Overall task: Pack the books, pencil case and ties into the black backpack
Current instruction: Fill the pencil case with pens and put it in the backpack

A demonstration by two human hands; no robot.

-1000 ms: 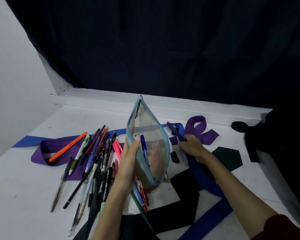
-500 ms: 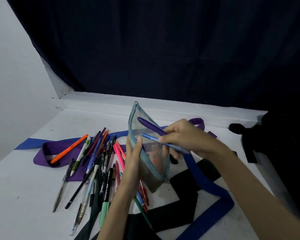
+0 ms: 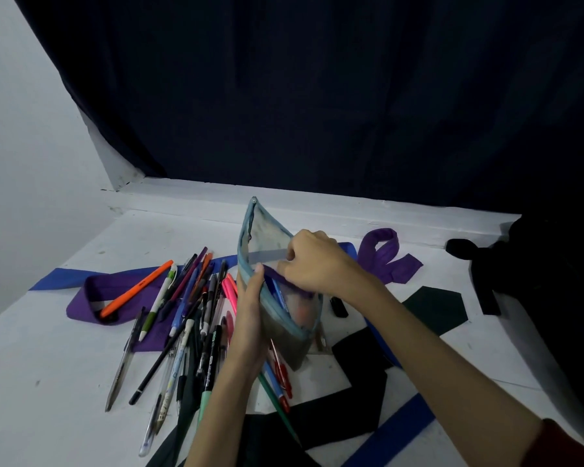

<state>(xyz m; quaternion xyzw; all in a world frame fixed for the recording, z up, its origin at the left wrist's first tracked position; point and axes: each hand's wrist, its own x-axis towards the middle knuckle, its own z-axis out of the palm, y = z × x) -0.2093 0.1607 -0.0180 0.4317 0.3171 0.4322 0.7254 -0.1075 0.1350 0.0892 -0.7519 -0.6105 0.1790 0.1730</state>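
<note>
A clear pencil case (image 3: 267, 237) with a light blue zip stands open on the white table. My left hand (image 3: 250, 318) grips its near side and holds it upright. My right hand (image 3: 317, 264) is at the case's mouth, pinching a purple pen and a blue pen (image 3: 279, 291) that lie partly inside the case. Several loose pens (image 3: 182, 311) lie spread to the left. A purple tie (image 3: 91, 298), a blue tie (image 3: 395, 429) and a black tie (image 3: 354, 396) lie on the table. The black backpack (image 3: 553, 264) sits at the right edge.
A dark curtain (image 3: 317, 96) hangs behind the table and a white wall stands on the left. A raised white ledge (image 3: 317, 203) runs along the table's back. A small black cap or marker (image 3: 338, 306) lies right of the case.
My right hand picked up two pens from the right of the case, carried them over its mouth and pushed them down into it. My left hand stayed on the case.
</note>
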